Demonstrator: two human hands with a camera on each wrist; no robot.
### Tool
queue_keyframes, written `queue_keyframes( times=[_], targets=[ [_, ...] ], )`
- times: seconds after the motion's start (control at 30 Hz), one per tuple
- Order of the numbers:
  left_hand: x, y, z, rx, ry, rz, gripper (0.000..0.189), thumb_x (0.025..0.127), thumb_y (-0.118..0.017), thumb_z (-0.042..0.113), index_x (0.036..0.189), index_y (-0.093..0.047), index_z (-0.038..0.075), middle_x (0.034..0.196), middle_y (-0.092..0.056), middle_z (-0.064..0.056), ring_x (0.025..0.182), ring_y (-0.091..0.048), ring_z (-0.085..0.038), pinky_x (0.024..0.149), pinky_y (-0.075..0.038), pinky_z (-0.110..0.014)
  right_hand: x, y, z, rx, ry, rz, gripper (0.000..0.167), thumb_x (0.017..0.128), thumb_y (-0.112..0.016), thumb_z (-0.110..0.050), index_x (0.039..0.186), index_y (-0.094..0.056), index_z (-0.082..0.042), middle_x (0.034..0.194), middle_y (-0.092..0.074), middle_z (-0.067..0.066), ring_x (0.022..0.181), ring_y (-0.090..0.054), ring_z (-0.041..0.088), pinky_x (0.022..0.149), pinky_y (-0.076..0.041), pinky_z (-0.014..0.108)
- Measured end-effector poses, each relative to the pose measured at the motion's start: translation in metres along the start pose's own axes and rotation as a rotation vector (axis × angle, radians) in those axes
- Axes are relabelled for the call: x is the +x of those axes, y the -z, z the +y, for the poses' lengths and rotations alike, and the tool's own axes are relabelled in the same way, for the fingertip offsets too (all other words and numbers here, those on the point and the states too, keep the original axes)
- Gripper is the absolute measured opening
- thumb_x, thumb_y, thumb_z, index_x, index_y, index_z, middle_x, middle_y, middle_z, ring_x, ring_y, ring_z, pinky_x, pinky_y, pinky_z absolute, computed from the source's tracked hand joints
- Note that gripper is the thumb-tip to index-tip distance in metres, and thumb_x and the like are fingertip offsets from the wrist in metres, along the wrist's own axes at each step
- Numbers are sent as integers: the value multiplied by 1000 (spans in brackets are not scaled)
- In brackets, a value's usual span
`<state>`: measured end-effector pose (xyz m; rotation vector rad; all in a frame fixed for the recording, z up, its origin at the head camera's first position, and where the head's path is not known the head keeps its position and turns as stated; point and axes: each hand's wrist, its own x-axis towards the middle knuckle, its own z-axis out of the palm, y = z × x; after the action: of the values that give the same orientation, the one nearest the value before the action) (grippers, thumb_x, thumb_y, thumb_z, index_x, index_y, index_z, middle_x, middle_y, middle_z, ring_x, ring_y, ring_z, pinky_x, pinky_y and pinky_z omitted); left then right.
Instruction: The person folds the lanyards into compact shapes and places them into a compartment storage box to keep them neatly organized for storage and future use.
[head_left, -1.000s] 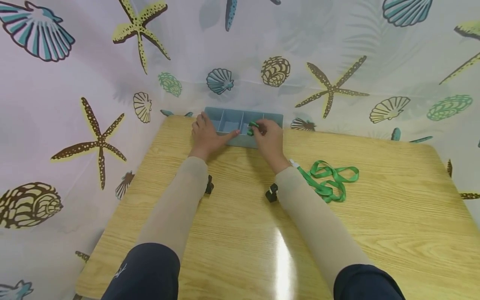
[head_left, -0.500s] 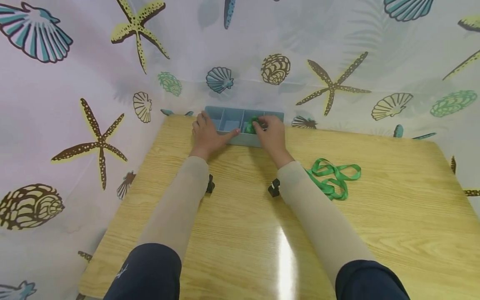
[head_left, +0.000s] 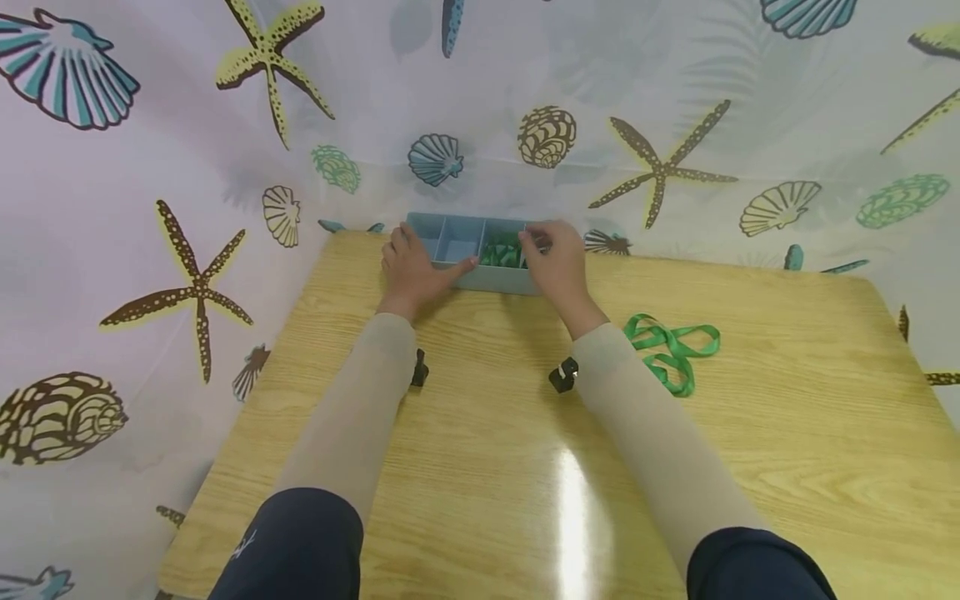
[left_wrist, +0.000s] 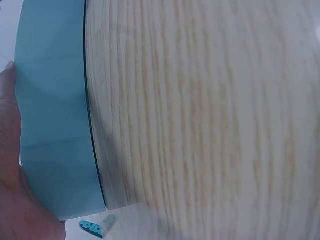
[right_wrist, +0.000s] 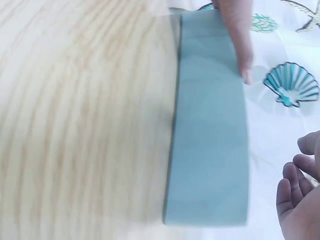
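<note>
While the left hand lies wide on the blue box by the table's far edge, the right hand, loosely curled, is over its right end, beside the green ribbon inside.

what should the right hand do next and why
Probably move the right hand to the loose green ribbon on the table: it lies outside the box, while other green material already sits in the third compartment from the left, and the right hand's fingers appear to hold nothing.
</note>
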<state>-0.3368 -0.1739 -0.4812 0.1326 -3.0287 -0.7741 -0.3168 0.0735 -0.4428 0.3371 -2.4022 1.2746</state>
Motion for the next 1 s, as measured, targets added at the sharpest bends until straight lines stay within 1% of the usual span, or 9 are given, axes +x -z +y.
queue_keyframes(
  times=[0.2, 0.3, 0.4, 0.47, 0.57, 0.7, 0.77, 0.87, 1.0],
  targets=[
    [-2, 2, 2, 14, -1, -14, 153, 74, -52, 102, 168, 14, 0, 175, -3, -26, 157, -14, -48, 130, -21, -61, -5, 34, 1, 29, 9, 29, 27, 106, -66, -20, 120, -76, 2, 119, -72, 21, 101, -70, 35, 87, -59, 46],
    [-3, 3, 2, 14, 2, -19, 153, 73, -52, 102, 167, 15, 1, 175, -1, -25, 158, -13, -48, 130, -20, -62, -10, 47, 3, 36, 25, 39, 29, 108, -65, -23, 120, -75, 1, 118, -73, 19, 100, -70, 33, 85, -57, 42],
    [-3, 3, 2, 5, -1, -21, 153, 74, -52, 102, 167, 15, 1, 176, 1, -25, 159, -11, -49, 130, -19, -63, -15, 60, 4, 34, 21, 24, 30, 108, -65, -26, 119, -75, 0, 118, -72, 17, 100, -69, 31, 85, -55, 38],
    [-3, 3, 2, 3, 1, -28, 153, 73, -51, 102, 167, 16, 2, 176, 3, -24, 160, -9, -48, 131, -18, -62, -19, 69, 5, 25, -3, -8, 32, 108, -64, -27, 121, -74, 0, 119, -72, 17, 102, -69, 31, 86, -56, 40],
    [-4, 4, 2, -9, -3, -26, 152, 74, -52, 101, 167, 15, 2, 176, 3, -24, 160, -8, -49, 131, -17, -63, -25, 83, 7, -5, -67, -131, 36, 109, -63, -31, 128, -72, -1, 125, -70, 17, 108, -68, 33, 92, -57, 46],
    [-6, 6, 3, -28, -10, -27, 151, 76, -53, 100, 167, 16, 2, 177, 5, -24, 161, -6, -49, 131, -15, -63, -34, 102, 13, -61, -164, -388, 42, 109, -62, -33, 137, -67, -2, 134, -67, 18, 118, -65, 37, 99, -55, 54],
    [-7, 6, 4, -31, -15, -31, 150, 76, -52, 100, 167, 18, 2, 177, 7, -23, 162, -4, -48, 131, -14, -63, -38, 111, 16, -91, -189, -490, 44, 110, -60, -34, 138, -67, -2, 136, -66, 19, 121, -64, 40, 100, -55, 57],
    [-8, 5, 4, -43, -17, -30, 150, 77, -53, 99, 167, 18, 2, 177, 7, -23, 162, -3, -48, 131, -13, -64, -45, 122, 22, -120, -201, -558, 45, 110, -59, -36, 137, -68, -2, 136, -67, 20, 122, -64, 41, 101, -55, 57],
    [-8, 5, 2, -60, -10, -36, 152, 75, -55, 99, 167, 20, 4, 177, 10, -23, 163, 0, -47, 132, -12, -63, -52, 131, 27, -134, -217, -575, 46, 110, -58, -38, 137, -68, -3, 135, -67, 19, 122, -64, 41, 102, -55, 57]
  ],
)
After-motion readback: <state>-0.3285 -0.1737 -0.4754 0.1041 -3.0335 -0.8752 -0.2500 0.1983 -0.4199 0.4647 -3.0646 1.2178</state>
